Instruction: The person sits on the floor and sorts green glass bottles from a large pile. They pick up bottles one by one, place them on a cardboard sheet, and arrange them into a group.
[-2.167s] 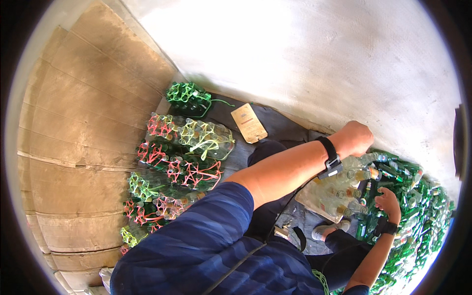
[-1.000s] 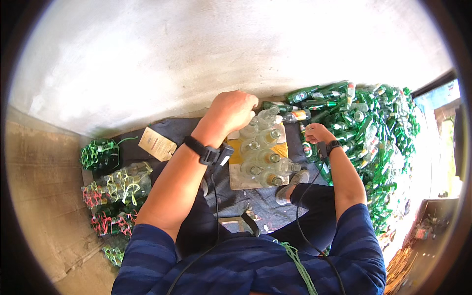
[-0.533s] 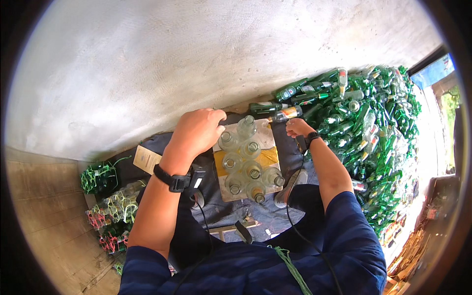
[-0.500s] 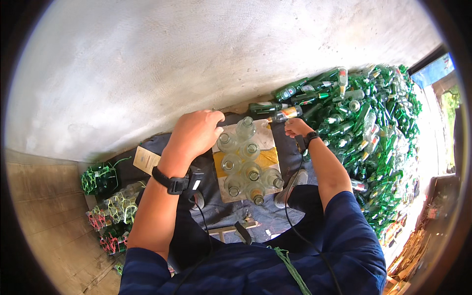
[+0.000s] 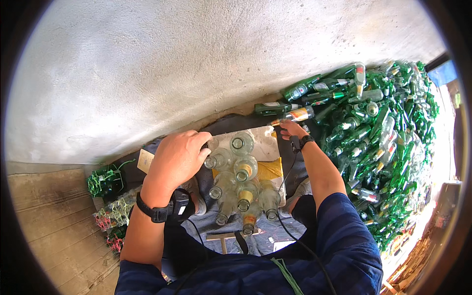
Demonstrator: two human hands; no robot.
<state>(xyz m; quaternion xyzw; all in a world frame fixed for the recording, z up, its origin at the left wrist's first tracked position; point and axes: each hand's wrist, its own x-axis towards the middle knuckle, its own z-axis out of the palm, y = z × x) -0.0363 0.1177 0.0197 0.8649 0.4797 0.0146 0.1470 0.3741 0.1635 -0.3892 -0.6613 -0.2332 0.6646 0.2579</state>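
Note:
Several clear glass bottles (image 5: 246, 173) stand in a tight group on a board (image 5: 263, 139) between my knees, their mouths toward me. My left hand (image 5: 183, 153) is just left of the group, thumb and forefinger apart, nothing between them. Beyond the board's far right corner, my right hand (image 5: 292, 130) has its fingers loosely apart at the neck of a clear bottle with an orange label (image 5: 300, 114). That bottle lies on its side; whether the fingers touch it I cannot tell. A strap and a small black device sit on each wrist.
A large heap of mostly green bottles (image 5: 364, 132) rises at the right against the pale wall (image 5: 196, 64). Bundles of bottles tied with coloured string (image 5: 105, 180) stand at the left. A card (image 5: 145, 160) lies behind my left hand. Black cables hang from both wrists.
My right hand has moved from a closed shape to loosened fingers near the labelled bottle's neck. My left hand stays beside the clear bottles. The view has shifted slightly.

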